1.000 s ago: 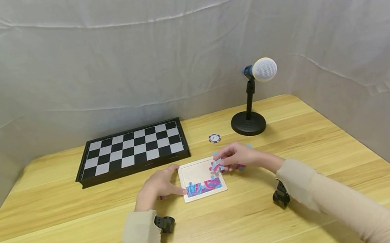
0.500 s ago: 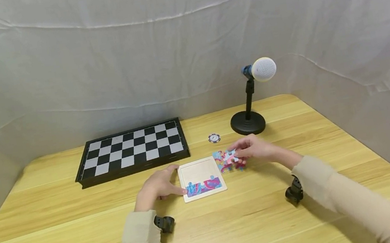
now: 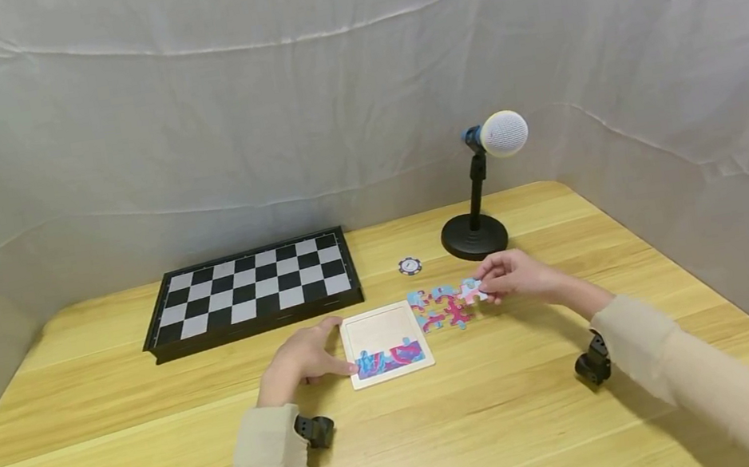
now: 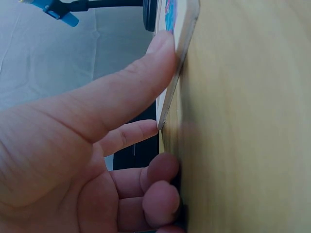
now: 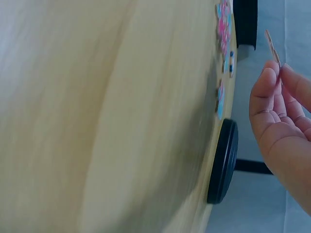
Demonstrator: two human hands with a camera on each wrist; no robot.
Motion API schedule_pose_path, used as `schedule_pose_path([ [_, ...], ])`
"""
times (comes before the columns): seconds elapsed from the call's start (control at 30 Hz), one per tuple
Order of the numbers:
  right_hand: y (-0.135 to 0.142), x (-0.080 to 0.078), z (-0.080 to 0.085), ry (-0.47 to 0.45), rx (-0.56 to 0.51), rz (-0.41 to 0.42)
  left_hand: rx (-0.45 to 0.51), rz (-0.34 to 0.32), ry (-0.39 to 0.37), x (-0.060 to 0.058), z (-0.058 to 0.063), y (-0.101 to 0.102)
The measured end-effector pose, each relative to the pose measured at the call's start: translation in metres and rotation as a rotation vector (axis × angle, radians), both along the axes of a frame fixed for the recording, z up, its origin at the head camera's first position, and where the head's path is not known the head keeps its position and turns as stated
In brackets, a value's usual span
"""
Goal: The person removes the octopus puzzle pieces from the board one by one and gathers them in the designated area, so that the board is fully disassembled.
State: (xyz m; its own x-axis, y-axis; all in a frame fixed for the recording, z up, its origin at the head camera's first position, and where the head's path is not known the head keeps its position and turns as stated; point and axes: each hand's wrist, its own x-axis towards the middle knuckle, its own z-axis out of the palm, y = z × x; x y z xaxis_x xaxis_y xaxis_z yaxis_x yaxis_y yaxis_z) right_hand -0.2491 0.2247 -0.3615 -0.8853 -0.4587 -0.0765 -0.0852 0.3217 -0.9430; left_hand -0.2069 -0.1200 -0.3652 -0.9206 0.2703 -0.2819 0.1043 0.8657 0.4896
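My left hand (image 3: 302, 357) rests at the left side of a pale wooden puzzle tray (image 3: 378, 330). Its thumb (image 4: 160, 48) presses the tray's near-left rim, while the straight index finger touches the far-left corner. Joined blue, pink and purple pieces (image 3: 393, 358) fill the tray's near strip. Right of the tray, my right hand (image 3: 515, 277) pinches a light blue and pink puzzle piece (image 3: 470, 292) between thumb and fingers. The right wrist view shows that piece edge-on, above the table. Several loose puzzle pieces (image 3: 440, 308) lie between the tray and my right hand.
A black-and-white chessboard (image 3: 255, 288) lies at the back left. Behind the tray is a poker chip (image 3: 410, 265). A microphone (image 3: 503, 134) on a black round-based stand (image 3: 474, 237) rises at the back right, just behind my right hand. Grey cloth hangs around the table.
My right hand has moved right, from over the tray's right edge to beyond the loose pieces, still pinching the puzzle piece. The left hand and tray have stayed put.
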Motion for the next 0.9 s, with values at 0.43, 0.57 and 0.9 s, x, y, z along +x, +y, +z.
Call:
schedule_pose_path([
  [0.43, 0.011, -0.001, -0.005, -0.075, 0.086, 0.001, -0.002, 0.005, 0.005, 0.000, -0.001, 0.000],
  [0.57, 0.013, -0.002, -0.009, -0.096, 0.126, 0.018, -0.001, 0.004, 0.003, 0.000, 0.000, 0.000],
  [0.9, 0.012, -0.003, -0.011, -0.100, 0.167, 0.014, 0.001, 0.004, 0.001, 0.001, 0.000, 0.000],
])
